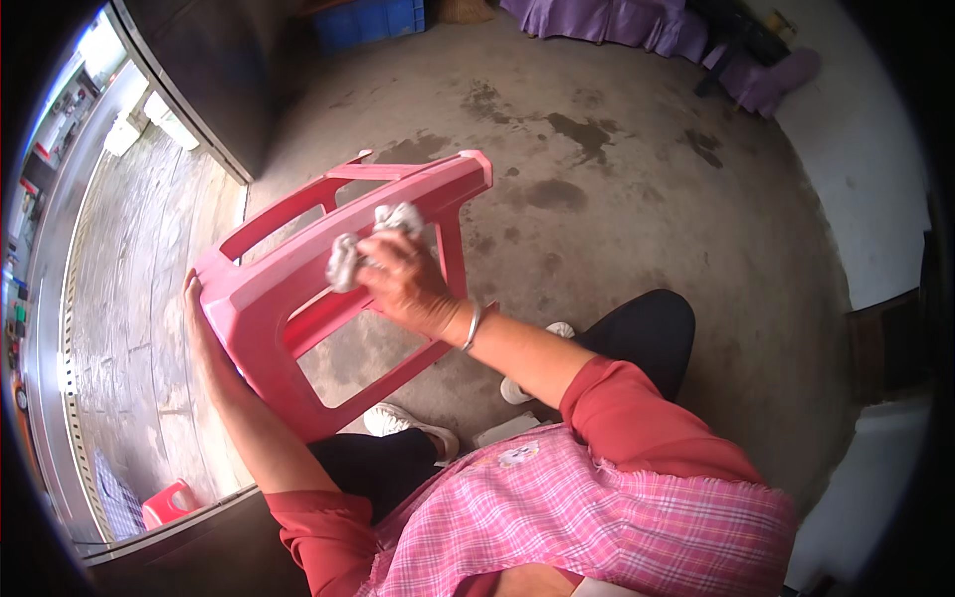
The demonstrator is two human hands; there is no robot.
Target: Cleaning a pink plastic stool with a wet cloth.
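A pink plastic stool (261,328) is held tilted in front of me, its legs and open frame showing. My left hand (205,336) grips its near left edge, with most of the fingers hidden behind the plastic. Bunched in my right hand (406,280) is a whitish cloth (345,263), which lies against the stool's side rail. Part of the cloth sticks out beyond the fingers, and the hand looks slightly blurred. A bracelet sits on my right wrist.
Wet patches (578,134) mark the concrete floor. An open doorway with a metal frame (179,112) is at the left; outside it stands a red plastic stool (168,506). A blue crate (369,26) and purple cloth (589,19) are at the back. My shoes (406,424) are below the stool.
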